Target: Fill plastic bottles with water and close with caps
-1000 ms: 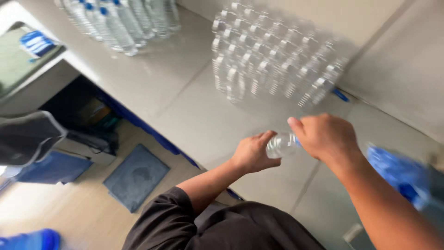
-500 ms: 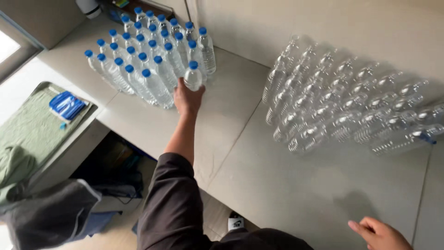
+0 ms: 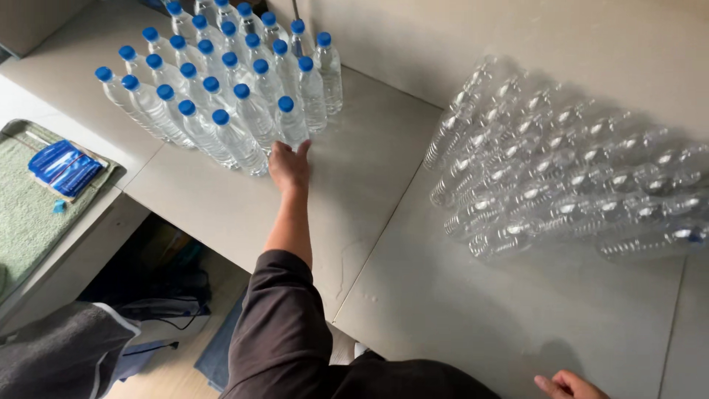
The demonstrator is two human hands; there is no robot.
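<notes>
My left hand (image 3: 289, 166) reaches across the grey table (image 3: 384, 295). Its fingers are spread at the foot of the nearest blue-capped bottle (image 3: 292, 122), touching or almost touching it and gripping nothing. That bottle stands upright at the front right corner of a cluster of several capped clear bottles (image 3: 214, 81). My right hand (image 3: 569, 386) shows only partly at the bottom edge, low over the table with nothing in it. To the right stand several clear bottles without caps (image 3: 561, 185), grouped in rows.
A lower shelf on the left holds a green mat (image 3: 29, 214) with a blue packet (image 3: 63, 168) on it. Dark cloth and a blue mat (image 3: 214, 355) lie on the floor under the table. A pale wall (image 3: 517, 37) runs behind the bottles.
A second ago both hands held one bottle near me. My left hand carried it to the capped cluster, set it down and has let go, sliding to its base. My right hand dropped low.
</notes>
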